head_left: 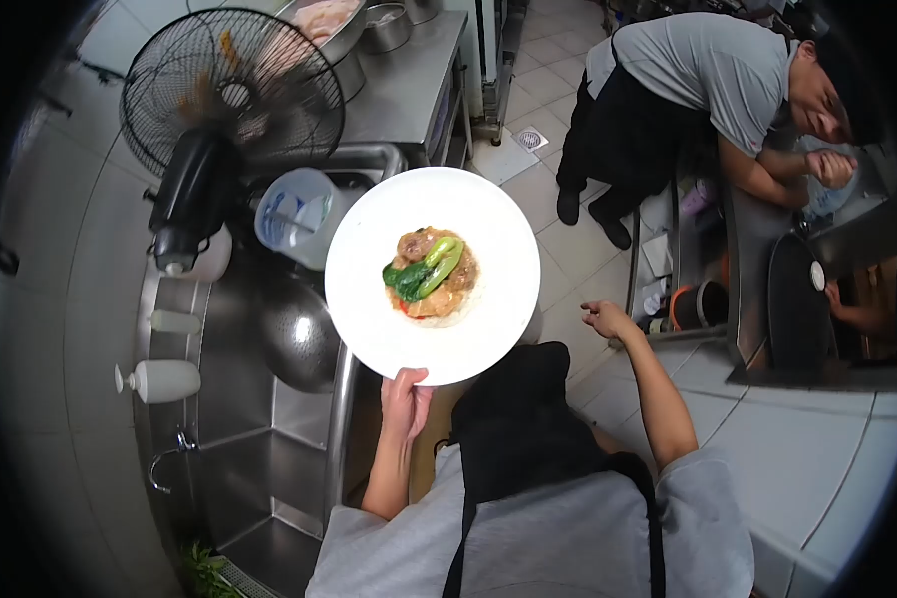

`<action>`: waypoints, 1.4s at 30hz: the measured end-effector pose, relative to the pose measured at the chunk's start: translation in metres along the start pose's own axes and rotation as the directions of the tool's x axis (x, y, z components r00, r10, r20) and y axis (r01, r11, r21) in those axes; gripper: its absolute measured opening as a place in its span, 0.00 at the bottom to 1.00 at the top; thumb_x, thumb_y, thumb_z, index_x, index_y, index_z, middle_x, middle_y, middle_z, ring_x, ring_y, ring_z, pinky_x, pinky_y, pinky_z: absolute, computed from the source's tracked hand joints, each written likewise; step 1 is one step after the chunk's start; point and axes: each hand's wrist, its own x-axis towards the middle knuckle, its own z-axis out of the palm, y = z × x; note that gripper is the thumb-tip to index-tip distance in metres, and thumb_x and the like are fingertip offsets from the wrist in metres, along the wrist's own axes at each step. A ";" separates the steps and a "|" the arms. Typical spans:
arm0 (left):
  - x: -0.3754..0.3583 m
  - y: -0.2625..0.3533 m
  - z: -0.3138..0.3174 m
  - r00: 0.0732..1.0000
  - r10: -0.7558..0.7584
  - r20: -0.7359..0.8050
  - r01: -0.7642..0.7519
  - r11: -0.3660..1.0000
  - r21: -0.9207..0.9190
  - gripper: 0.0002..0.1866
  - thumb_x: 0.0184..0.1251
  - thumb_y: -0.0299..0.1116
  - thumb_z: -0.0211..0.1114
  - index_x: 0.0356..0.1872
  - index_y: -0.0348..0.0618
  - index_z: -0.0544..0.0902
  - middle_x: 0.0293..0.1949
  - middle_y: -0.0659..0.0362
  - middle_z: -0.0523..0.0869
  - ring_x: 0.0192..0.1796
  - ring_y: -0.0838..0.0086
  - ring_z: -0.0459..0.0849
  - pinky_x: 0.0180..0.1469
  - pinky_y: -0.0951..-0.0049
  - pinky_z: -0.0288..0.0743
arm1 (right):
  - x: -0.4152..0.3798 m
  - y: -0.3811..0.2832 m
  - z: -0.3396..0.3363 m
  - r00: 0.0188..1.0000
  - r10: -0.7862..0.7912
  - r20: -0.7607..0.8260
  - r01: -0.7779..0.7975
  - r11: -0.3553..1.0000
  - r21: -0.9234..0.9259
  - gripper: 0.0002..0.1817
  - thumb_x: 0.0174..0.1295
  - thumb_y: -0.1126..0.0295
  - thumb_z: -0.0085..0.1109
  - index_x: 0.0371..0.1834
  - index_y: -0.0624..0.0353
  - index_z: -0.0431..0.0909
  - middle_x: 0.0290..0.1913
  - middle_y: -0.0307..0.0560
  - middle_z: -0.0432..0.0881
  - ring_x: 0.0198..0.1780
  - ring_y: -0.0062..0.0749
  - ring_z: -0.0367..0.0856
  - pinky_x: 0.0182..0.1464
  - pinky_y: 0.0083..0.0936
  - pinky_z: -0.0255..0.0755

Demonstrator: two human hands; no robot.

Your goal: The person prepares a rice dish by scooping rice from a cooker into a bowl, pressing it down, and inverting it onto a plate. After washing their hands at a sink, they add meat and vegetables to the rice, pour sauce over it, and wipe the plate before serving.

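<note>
My left hand [406, 401] grips the near rim of a wide white plate [364, 249], its thumb over the edge. In the middle of the plate lies a small mound of rice [450, 312] topped with pieces of browned food in sauce [419, 244] and green leafy vegetable [437, 271]. The plate is held out in front of me, beside the sink's edge. My right hand [606, 321] hangs in the air over the tiled floor, its fingers loosely apart and holding nothing.
On my left is a steel sink [299, 409] with a wok [299, 334] and a plastic tub [297, 214]. A black fan [234, 95] stands beyond. A co-worker [688, 80] leans over the right counter. White soap dispenser [166, 381] stands by the wall.
</note>
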 end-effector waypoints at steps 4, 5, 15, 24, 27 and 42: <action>0.081 -0.023 0.042 0.994 -0.035 0.099 0.036 0.999 -0.009 0.29 0.57 0.20 0.51 0.62 0.30 0.56 0.57 0.45 0.71 0.58 0.56 0.74 0.56 0.53 0.74 | 0.066 -0.004 -0.058 0.998 -0.046 0.038 0.043 0.997 0.072 0.23 0.56 0.63 0.57 0.55 0.59 0.75 0.49 0.60 0.79 0.51 0.49 0.78 0.54 0.32 0.70; 0.104 -0.031 0.056 0.991 -0.033 0.129 0.036 0.999 -0.016 0.29 0.57 0.20 0.51 0.62 0.31 0.56 0.57 0.46 0.71 0.58 0.56 0.74 0.56 0.52 0.74 | 0.090 -0.002 -0.076 0.992 -0.123 0.030 0.121 0.990 0.067 0.23 0.55 0.64 0.58 0.55 0.59 0.75 0.49 0.60 0.79 0.51 0.48 0.78 0.55 0.32 0.70; 0.284 -0.090 0.211 0.999 -0.045 0.032 0.045 0.999 -0.022 0.30 0.53 0.17 0.52 0.61 0.31 0.59 0.54 0.49 0.72 0.55 0.61 0.75 0.56 0.64 0.73 | 0.360 -0.004 -0.234 0.955 -0.181 0.235 0.174 0.983 0.051 0.26 0.56 0.68 0.57 0.60 0.61 0.69 0.50 0.60 0.78 0.36 0.49 0.84 0.27 0.31 0.79; 0.443 -0.084 0.292 0.996 -0.083 0.008 0.081 0.983 0.165 0.16 0.54 0.19 0.57 0.45 0.37 0.69 0.29 0.63 0.74 0.26 0.82 0.71 0.29 0.82 0.67 | 0.469 -0.006 -0.317 0.982 -0.189 0.023 0.172 0.934 0.314 0.19 0.58 0.70 0.52 0.53 0.63 0.73 0.52 0.60 0.76 0.43 0.52 0.81 0.39 0.36 0.80; 0.502 -0.079 0.341 0.998 -0.070 0.000 0.069 0.995 0.065 0.20 0.54 0.18 0.55 0.51 0.33 0.68 0.38 0.55 0.78 0.35 0.71 0.81 0.35 0.73 0.77 | 0.514 -0.006 -0.345 0.988 -0.151 -0.031 0.152 0.922 0.357 0.18 0.58 0.70 0.52 0.52 0.63 0.73 0.52 0.60 0.75 0.44 0.52 0.81 0.40 0.37 0.79; 0.822 -0.086 0.586 0.929 -0.289 0.232 0.194 0.913 0.359 0.27 0.52 0.21 0.56 0.57 0.31 0.64 0.51 0.49 0.75 0.50 0.60 0.79 0.47 0.63 0.79 | 0.736 0.054 -0.561 0.877 0.351 -0.329 -0.024 0.715 0.698 0.15 0.59 0.71 0.50 0.48 0.63 0.74 0.53 0.59 0.74 0.48 0.53 0.79 0.45 0.40 0.78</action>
